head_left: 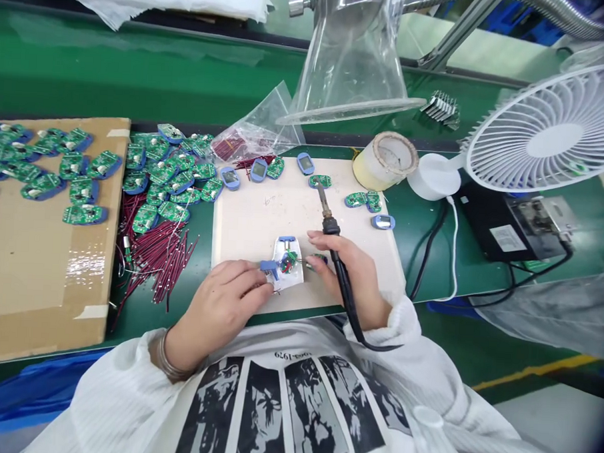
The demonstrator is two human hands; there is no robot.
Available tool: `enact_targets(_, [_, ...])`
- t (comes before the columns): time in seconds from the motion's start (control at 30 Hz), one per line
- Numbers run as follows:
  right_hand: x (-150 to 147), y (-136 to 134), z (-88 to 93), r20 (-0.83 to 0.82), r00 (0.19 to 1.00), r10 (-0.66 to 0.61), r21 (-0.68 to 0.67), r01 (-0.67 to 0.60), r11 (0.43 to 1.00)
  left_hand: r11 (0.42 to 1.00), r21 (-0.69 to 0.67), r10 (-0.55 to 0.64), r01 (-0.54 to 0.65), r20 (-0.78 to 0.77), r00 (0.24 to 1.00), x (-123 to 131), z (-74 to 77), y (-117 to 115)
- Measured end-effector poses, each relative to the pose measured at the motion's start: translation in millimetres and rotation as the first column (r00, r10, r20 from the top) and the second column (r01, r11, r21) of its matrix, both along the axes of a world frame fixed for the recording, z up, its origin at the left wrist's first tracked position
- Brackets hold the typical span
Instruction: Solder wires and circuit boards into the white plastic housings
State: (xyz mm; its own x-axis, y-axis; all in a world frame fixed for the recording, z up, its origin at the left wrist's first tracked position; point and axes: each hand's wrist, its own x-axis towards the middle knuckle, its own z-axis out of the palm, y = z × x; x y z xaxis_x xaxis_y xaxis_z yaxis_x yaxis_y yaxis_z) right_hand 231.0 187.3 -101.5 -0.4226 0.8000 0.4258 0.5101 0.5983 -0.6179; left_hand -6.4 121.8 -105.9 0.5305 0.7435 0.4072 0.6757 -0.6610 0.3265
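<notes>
In front of me a small white fixture [294, 273] with blue parts lies on a pale work board [247, 217]. A small green circuit board [289, 261] sits on the fixture. My left hand [229, 297] has its fingers closed at the fixture's left edge, on a blue plastic piece [269, 267]. My right hand [357, 276] grips a soldering iron [343, 272], its tip pointing up and away from the fixture. Something thin and dark shows between my right thumb and finger, near the circuit board; I cannot make out what it is.
Left of the board lie piled circuit boards [169, 170] and dark red wires [160, 254]. Cardboard [25, 261] holds several more boards. Behind stand a clear fume hood [353, 68] and a tape roll [385, 162]; a white fan [546, 137] and a black box [497, 222] are right.
</notes>
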Motion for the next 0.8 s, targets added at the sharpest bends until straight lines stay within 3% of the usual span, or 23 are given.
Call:
enact_targets(0.23, [20.7,-21.3,-3.1,-0.017,0.999,-0.041,-0.082,0.039,0.996,0.958,-0.046,-0.281,0.284,0.064,0.958,4.2,6.0,9.6])
enact_targets(0.4, [20.6,-20.7,-11.4,-0.023,1.000,-0.016,-0.104,0.014,0.995,0.933,-0.058,-0.356,0.355,-0.007,0.934,10.4,5.1,10.5])
enact_targets(0.57, [16.3,-16.7,-20.0,-0.024,0.999,-0.031,-0.105,0.028,0.994,0.935,-0.048,-0.353,0.351,-0.037,0.935,12.1,3.5,9.2])
enact_targets(0.8, [5.6,-11.2,-12.3,-0.076,0.997,-0.022,-0.112,0.013,0.994,0.973,-0.049,-0.228,0.224,-0.094,0.969,10.0,2.1,9.3])
